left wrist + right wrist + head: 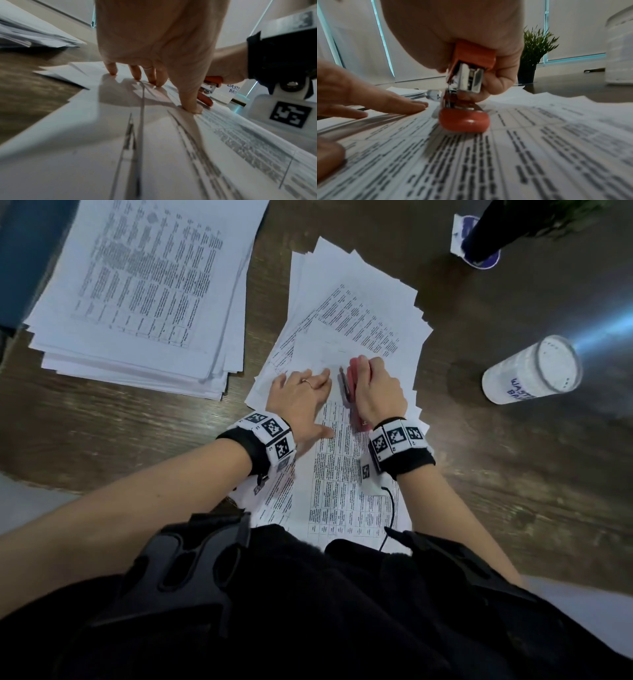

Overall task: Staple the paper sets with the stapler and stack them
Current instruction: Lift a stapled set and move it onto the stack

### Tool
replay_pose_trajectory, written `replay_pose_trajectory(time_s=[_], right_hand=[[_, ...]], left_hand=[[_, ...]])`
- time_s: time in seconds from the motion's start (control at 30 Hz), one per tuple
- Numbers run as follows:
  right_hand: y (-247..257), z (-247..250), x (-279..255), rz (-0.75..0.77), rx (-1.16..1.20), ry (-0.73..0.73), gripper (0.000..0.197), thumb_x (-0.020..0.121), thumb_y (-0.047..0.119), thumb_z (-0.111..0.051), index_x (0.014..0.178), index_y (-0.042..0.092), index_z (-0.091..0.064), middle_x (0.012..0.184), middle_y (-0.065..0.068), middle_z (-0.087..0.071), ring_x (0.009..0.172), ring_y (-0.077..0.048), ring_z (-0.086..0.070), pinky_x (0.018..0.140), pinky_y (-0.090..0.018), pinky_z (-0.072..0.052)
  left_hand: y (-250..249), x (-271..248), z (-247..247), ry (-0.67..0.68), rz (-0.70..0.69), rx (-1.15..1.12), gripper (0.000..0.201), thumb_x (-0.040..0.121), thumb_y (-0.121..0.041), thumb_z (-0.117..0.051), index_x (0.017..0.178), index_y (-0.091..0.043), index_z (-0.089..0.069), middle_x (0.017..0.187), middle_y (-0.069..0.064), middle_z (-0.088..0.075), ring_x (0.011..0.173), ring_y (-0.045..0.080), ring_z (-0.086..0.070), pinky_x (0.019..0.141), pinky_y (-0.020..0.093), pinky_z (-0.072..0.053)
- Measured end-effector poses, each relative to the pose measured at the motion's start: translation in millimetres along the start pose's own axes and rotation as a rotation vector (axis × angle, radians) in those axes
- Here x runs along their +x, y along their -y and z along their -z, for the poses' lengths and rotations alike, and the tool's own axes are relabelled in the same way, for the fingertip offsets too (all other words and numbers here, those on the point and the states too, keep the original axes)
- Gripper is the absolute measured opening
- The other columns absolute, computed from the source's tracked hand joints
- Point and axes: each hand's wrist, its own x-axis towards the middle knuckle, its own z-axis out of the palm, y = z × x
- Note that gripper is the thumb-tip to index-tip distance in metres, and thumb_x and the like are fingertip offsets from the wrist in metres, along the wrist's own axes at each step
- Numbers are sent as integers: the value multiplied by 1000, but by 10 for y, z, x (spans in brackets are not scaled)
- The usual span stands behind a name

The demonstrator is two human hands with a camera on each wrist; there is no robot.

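Note:
A red stapler [354, 392] [464, 108] [208, 88] stands on printed sheets in the middle of the table. My right hand [376, 392] [453, 33] grips it from above, fingers curled round its top and body. Left of it my left hand [301, 402] [154, 47] lies flat, its straight fingers [402, 106] and thumb pressing a paper set [315, 354] [120, 121] down on the loose pile [359, 313]. The set's edge lies beside the stapler's mouth; whether it sits inside the mouth is hidden.
A thick stack of printed paper [137, 292] lies at the far left on the dark wooden table [513, 457]. A white cylinder lettered as a waste basket [534, 371] stands to the right. A dark plant pot [486, 234] [527, 73] stands at the back right.

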Motion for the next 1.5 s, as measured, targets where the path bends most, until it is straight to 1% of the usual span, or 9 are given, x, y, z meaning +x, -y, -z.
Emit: replay_pose_trajectory(time_s=[0.17, 0.3, 0.6, 0.8, 1.0, 1.17, 1.27, 1.37, 1.5], right_hand=[[-103, 86, -141, 52, 86, -70, 55, 104, 48, -15, 105, 16, -59, 100, -15, -67, 93, -34, -60, 73, -34, -38], [-147, 91, -240, 86, 88, -91, 56, 104, 48, -16, 103, 15, -60, 95, -15, -67, 88, -34, -61, 70, -35, -41], [-342, 7, -580, 146, -15, -40, 51, 104, 46, -18, 105, 13, -57, 94, -16, -67, 89, -37, -61, 71, -38, -40], [-495, 17, -848, 231, -88, -19, 50, 105, 44, -22, 94, 10, -57, 89, -14, -67, 85, -34, -60, 67, -36, -38], [-697, 123, -877, 140, -12, -93, 51, 104, 45, -28, 71, 12, -50, 77, -7, -56, 73, -28, -54, 65, -34, -41], [-956, 273, -720, 33, -65, -45, 56, 102, 42, -38, 93, -4, -71, 114, -15, -52, 108, -28, -43, 90, -38, -42], [-1144, 423, -616, -10, 8, -73, 53, 102, 38, -40, 71, 0, -63, 103, -19, -59, 92, -29, -53, 86, -38, -47], [-1473, 592, -570, -64, 28, -132, 39, 100, 28, -45, 88, -1, -68, 102, -22, -64, 98, -36, -59, 87, -36, -48], [-1924, 681, -566, -170, -123, -29, 46, 92, 37, -61, 134, 19, -55, 145, -13, -41, 133, -32, -38, 104, -47, -41]], left_hand=[[-64, 80, 246, -158, 82, -287, 46, 86, -60, -56, 107, -20, -64, 129, 1, -59, 117, 23, -56, 107, 44, -36], [-276, 78, 361, -200, 153, -677, 56, 77, -39, -78, 125, -14, -62, 120, 0, -65, 97, 9, -65, 91, 29, -52], [-402, -17, 135, 60, 247, -584, 27, 69, -32, -85, 84, -11, -75, 76, 1, -70, 66, 7, -60, 51, 11, -36], [-398, -135, 60, 334, 350, -863, 22, 78, -5, -78, 98, 2, -72, 92, 15, -75, 90, 23, -72, 91, 34, -56], [-417, -314, 79, 239, 412, -1087, 10, 86, -4, -68, 95, -1, -68, 95, 17, -73, 86, 19, -73, 79, 27, -59], [-447, -297, 174, 138, 368, -1125, 21, 87, -8, -68, 105, 3, -67, 92, 14, -72, 88, 19, -71, 84, 29, -58], [-635, -236, 347, 83, 282, -1098, 19, 89, -8, -67, 105, 3, -68, 87, 12, -72, 71, 10, -68, 71, 20, -57], [-928, -113, 584, 53, 139, -978, 15, 89, -9, -68, 101, -2, -72, 84, 10, -73, 61, 4, -64, 55, 12, -51], [-1405, 104, 819, 52, -30, -742, 13, 89, -13, -69, 97, -6, -75, 85, 9, -74, 72, 11, -67, 62, 14, -54]])
